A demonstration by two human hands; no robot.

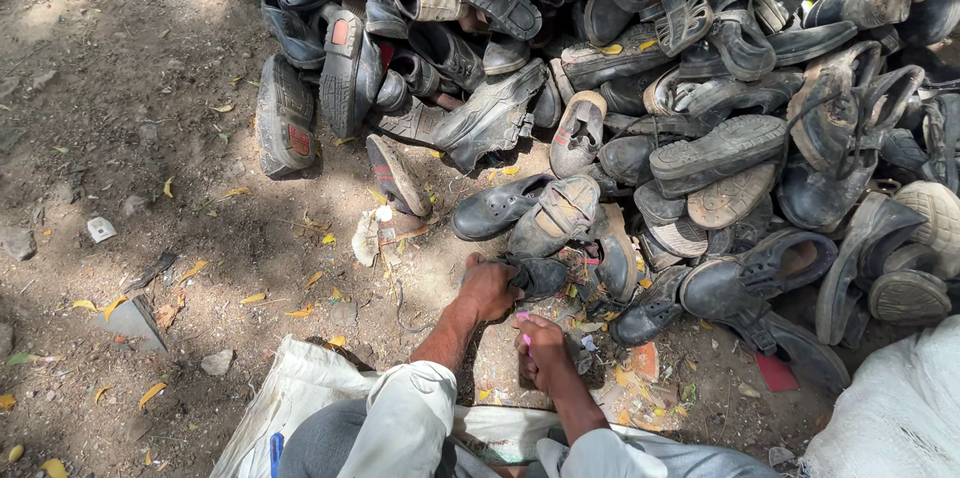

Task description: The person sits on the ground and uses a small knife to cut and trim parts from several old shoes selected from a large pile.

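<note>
A black shoe (540, 276) is gripped by the left hand (487, 288).
A pink-handled tool (524, 330) is clenched in the right hand (545, 353), at five o'clock.

From nine to eleven o'clock the bare brown dirt ground (120, 88) lay open, strewn only with small yellow leaves (255, 298) and a few grey stones (216, 362). From twelve to three o'clock a dense heap of worn dark shoes (640, 68) blocked any passage. At four o'clock a white woven sack (890, 418) closed that side. At seven o'clock a crumpled white cloth sheet (290, 388) covered the ground. The hands sat hard against the heap's near edge.
</note>
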